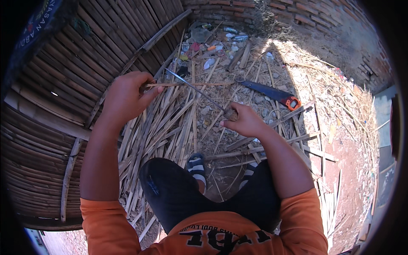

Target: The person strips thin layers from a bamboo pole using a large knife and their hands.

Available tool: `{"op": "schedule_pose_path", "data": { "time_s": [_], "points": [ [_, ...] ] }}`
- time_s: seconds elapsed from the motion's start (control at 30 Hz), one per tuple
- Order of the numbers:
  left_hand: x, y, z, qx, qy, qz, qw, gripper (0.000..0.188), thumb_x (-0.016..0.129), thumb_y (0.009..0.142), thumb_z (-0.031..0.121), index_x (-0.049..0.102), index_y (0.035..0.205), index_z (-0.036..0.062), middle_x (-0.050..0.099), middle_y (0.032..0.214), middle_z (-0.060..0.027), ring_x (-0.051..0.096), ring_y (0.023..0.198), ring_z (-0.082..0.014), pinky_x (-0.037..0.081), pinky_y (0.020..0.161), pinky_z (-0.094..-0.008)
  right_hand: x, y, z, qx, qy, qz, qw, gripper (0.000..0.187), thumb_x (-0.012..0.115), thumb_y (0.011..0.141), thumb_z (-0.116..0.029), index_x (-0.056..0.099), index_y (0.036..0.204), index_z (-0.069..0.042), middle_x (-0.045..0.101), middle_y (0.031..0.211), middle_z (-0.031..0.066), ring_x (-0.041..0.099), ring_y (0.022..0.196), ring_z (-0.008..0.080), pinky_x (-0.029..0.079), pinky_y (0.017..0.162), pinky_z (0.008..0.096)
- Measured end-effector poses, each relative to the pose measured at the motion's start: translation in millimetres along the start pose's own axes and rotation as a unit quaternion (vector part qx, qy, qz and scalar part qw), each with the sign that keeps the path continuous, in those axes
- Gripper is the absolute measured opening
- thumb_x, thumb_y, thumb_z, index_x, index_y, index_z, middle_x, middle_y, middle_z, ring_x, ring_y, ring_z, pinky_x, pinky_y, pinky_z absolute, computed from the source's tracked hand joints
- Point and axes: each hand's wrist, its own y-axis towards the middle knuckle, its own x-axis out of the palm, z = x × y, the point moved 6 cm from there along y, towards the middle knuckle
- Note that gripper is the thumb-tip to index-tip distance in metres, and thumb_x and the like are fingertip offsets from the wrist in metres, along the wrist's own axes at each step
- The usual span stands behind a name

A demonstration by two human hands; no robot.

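Observation:
Between finger and thumb, my left hand (pixel 129 95) pinches one end of a thin wooden strip (pixel 212 83), which points to the right, roughly level. My right hand (pixel 246 120) is closed round the near end of a long, narrow metal blade (pixel 204 95), apparently a knife; its grip is mostly hidden by my fingers. That blade slants up and left and crosses the strip close to my left hand. Whether the two touch, I cannot tell. Beyond my right hand, a handsaw (pixel 267 91) with a dark blue blade and orange handle lies on the ground.
A loose pile of wooden strips (pixel 157 131) spreads left of my knees. Bamboo slat panels (pixel 102 42) rise at the left, a brick wall (pixel 306 17) at the back. Litter (pixel 216 49) lies far off. Nailed-looking slats (pixel 293 138) lie right of my feet.

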Motion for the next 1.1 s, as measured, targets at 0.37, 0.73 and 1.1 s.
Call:
{"op": "schedule_pose_path", "data": {
  "time_s": [0.37,0.73,1.1],
  "points": [
    [75.7,14.4,24.2,0.007,-0.645,0.447,0.619,0.031,0.05,0.11,0.033,0.055,0.114,0.0026,0.051,0.076,-0.0032,0.051,0.067,-0.0127,0.049,0.067,-0.0321,-19.6,-2.5,6.8,0.145,0.112,0.047,0.982,0.07,0.077,0.087,-0.051,0.063,0.13,0.003,0.071,0.106,0.0263,0.07,0.103,0.0387,0.052,0.093,0.0458],
    [-9.0,3.0,40.2,0.043,-0.591,0.475,0.651,0.039,0.044,0.106,0.033,0.038,0.075,0.0105,0.037,0.065,-0.0018,0.034,0.061,-0.0134,0.03,0.058,-0.0315,-6.1,-26.0,-69.6,0.134,0.155,0.033,0.978,0.055,0.076,0.088,-0.036,0.062,0.118,0.008,0.068,0.085,0.025,0.072,0.083,0.035,0.053,0.074,0.0454],
    [10.7,0.2,26.5,-0.02,-0.605,0.489,0.627,0.035,0.04,0.106,0.031,0.034,0.078,0.0111,0.033,0.065,-0.0019,0.033,0.058,-0.0143,0.031,0.058,-0.0316,39.7,-31.1,-57.3,0.074,0.0,0.095,0.993,0.041,0.07,0.091,-0.025,0.056,0.114,0.005,0.067,0.077,0.0277,0.069,0.078,0.0465,0.052,0.071,0.052]
  ]
}}
